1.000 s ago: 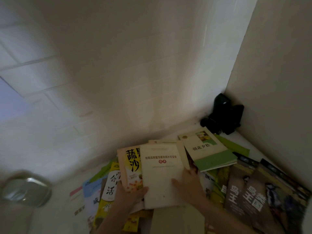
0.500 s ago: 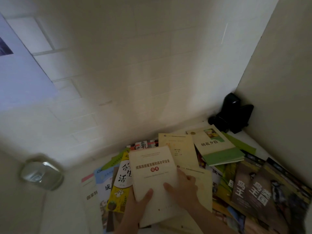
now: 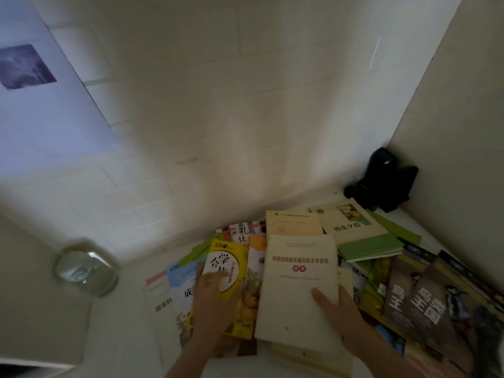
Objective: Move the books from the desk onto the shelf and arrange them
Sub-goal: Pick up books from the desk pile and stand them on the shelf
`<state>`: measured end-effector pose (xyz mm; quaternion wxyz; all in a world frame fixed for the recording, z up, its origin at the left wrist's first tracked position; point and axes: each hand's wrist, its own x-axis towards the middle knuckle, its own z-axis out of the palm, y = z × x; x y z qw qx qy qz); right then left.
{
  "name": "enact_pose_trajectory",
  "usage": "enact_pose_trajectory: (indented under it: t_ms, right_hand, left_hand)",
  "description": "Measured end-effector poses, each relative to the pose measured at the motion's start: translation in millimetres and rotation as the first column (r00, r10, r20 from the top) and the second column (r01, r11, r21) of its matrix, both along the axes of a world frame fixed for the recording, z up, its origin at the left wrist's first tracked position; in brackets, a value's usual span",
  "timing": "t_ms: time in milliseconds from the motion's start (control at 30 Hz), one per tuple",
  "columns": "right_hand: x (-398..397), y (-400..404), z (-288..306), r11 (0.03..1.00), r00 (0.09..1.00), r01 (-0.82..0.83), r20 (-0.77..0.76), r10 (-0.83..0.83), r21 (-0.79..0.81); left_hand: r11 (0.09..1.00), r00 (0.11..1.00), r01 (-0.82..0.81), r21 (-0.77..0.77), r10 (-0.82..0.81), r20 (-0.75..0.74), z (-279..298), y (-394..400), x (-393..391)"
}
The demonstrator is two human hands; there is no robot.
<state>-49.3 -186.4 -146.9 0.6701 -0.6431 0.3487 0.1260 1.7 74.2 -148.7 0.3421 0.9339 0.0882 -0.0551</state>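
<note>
The white desk point(image 3: 122, 317) carries a loose spread of overlapping books against the tiled wall; none has reached a shelf, and no shelf is in view. The cream paperback point(image 3: 297, 290) now lies lower and right of its position a second ago, the right hand point(image 3: 338, 315) holding its edge, thumb on the cover. The left hand point(image 3: 215, 301) has left it and rests, fingers spread, on the yellow book point(image 3: 226, 266). Gathering appears under way.

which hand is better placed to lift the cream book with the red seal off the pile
Right, probably. The right hand already rests on the cream paperback book with the red seal, thumb on its cover. The left hand lies on the yellow book.
</note>
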Motion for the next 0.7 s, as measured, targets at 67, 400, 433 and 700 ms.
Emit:
enact_pose_trajectory:
  t_ms: [67,400,433,700]
  right_hand:
    - [1.3,-4.1,-7.9,1.0,1.0,0.002,-0.028,-0.002,-0.017]
    - [-5.1,-9.9,-16.9,0.998,0.997,0.019,-0.075,-0.014,0.065]
    - [-5.4,-9.5,-17.2,0.998,0.997,0.019,-0.079,-0.014,0.062]
    - [-1.3,15.4,9.2,0.97,0.997,0.055,0.034,-0.065,0.237]
  left_hand:
    - [0.985,0.995,-0.063,0.158,0.073,-0.062,-14.9,32.8,5.1]
    - [0.974,0.964,-0.099,0.205,0.144,-0.222,-29.9,41.8,-0.1]
    - [0.969,0.96,-0.096,0.227,0.151,-0.237,-27.5,41.4,-0.1]
    - [0.956,0.971,-0.022,-0.293,-0.05,-0.235,26.5,-27.0,4.6]
